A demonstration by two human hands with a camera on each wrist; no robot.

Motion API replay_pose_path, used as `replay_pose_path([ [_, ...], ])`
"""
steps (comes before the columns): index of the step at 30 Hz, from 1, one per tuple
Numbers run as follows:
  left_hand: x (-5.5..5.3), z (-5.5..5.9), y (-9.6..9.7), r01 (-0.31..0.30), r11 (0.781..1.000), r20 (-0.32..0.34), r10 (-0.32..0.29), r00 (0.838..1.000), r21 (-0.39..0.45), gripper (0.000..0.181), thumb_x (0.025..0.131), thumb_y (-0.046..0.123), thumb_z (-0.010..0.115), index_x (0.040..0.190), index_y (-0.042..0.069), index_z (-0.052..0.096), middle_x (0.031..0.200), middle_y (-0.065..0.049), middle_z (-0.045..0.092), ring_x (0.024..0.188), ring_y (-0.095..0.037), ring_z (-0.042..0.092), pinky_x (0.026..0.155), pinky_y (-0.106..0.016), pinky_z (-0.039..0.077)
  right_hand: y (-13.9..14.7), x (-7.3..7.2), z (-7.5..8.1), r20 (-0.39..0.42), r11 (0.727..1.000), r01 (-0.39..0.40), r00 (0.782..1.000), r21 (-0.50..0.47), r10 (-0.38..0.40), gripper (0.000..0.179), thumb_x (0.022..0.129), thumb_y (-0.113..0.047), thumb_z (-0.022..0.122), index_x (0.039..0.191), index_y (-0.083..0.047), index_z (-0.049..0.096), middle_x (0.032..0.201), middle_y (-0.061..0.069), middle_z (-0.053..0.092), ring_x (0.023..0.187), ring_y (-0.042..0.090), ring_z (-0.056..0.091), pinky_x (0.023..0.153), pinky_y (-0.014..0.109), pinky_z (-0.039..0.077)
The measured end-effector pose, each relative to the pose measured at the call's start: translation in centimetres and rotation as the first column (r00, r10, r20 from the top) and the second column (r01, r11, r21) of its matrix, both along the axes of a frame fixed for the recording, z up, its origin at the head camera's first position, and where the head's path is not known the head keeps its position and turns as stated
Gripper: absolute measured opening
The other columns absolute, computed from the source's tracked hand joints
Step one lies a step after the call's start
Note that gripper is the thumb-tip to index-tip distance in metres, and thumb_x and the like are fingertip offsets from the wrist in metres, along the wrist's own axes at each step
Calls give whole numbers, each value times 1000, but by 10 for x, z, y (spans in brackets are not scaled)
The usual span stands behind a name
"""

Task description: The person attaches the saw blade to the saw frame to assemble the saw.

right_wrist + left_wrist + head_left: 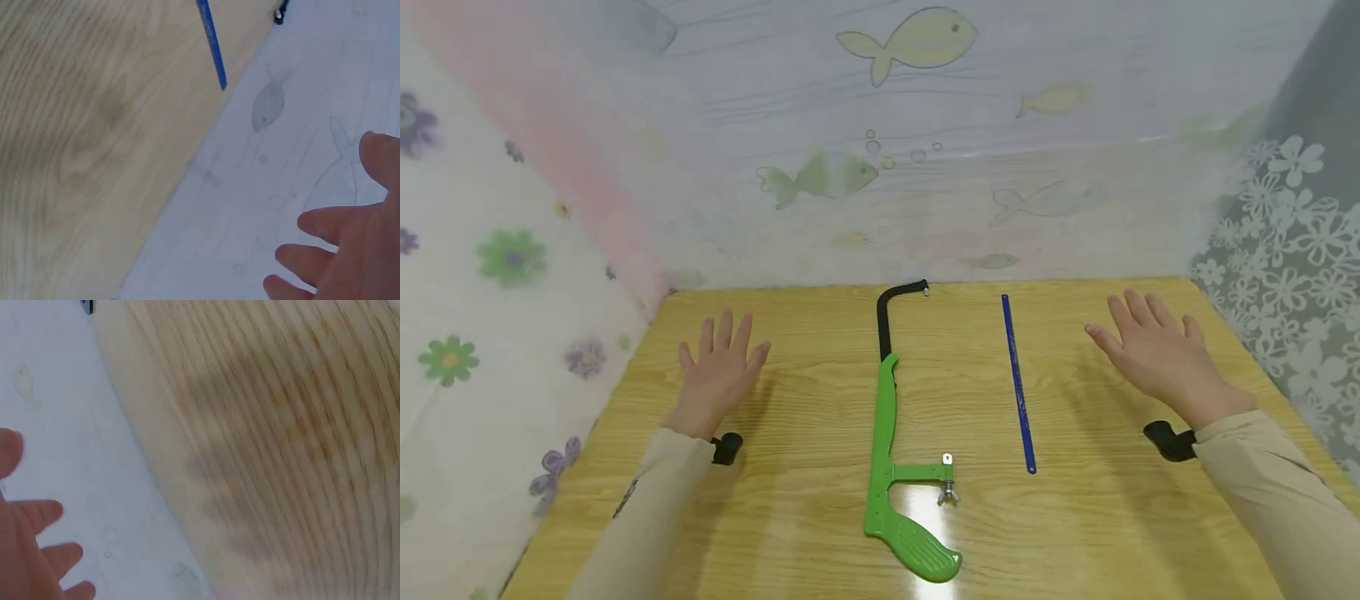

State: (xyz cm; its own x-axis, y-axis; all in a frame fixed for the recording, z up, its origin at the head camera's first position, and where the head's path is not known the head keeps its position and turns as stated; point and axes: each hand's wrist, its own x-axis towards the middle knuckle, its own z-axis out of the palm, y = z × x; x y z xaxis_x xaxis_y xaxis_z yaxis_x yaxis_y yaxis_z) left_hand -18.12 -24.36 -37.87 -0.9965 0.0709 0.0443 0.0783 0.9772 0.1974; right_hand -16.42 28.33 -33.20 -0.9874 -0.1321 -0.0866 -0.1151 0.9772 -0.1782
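Note:
A hacksaw frame (pixel 886 425) with a green handle and a black bent front arm lies on the wooden table, its wing nut (pixel 948 495) near the grip. To its right is a separate blue hacksaw blade (pixel 1018 383), also seen at its far end in the right wrist view. My left hand (pixel 718 375) is held over the left side of the table, fingers spread, holding nothing. On the other side my right hand (pixel 1157 358) hovers with fingers spread and nothing in it, to the right of the blade. Both hands cast shadows on the wood.
The wooden table (pixel 805 400) meets a pale cloth (pixel 925 225) printed with fish behind it. Flower-patterned cloth (pixel 512 333) hangs on the left, and a grey one with white flowers (pixel 1292 242) on the right. Black wrist mounts (pixel 1168 442) stick out from the sleeves.

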Motion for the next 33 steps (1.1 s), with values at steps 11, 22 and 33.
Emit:
replay_pose_path([
  [11,24,-16,43,-7,980,-84,25,996,201,43,91,46,42,107,11,60,106,-10,55,97,-29,50,74,-43,43,11,15,-18,-184,997,6,983,-83,-21,36,94,-31,41,109,-4,59,89,15,63,59,21,55,48,38,41],
  [22,61,-26,116,61,880,45,-94,995,472,26,91,41,47,102,23,61,89,11,58,77,-8,52,67,-29,43,0,24,-56,-105,944,71,988,-322,-110,49,93,-46,36,111,-5,57,87,8,65,70,20,59,60,41,43],
  [33,77,-31,153,124,769,120,-253,960,628,33,91,45,43,106,20,60,90,11,57,72,-10,56,62,-27,44,-26,29,-79,71,846,119,993,-519,-96,58,93,-46,35,129,-1,41,102,15,62,91,30,59,73,45,42],
])
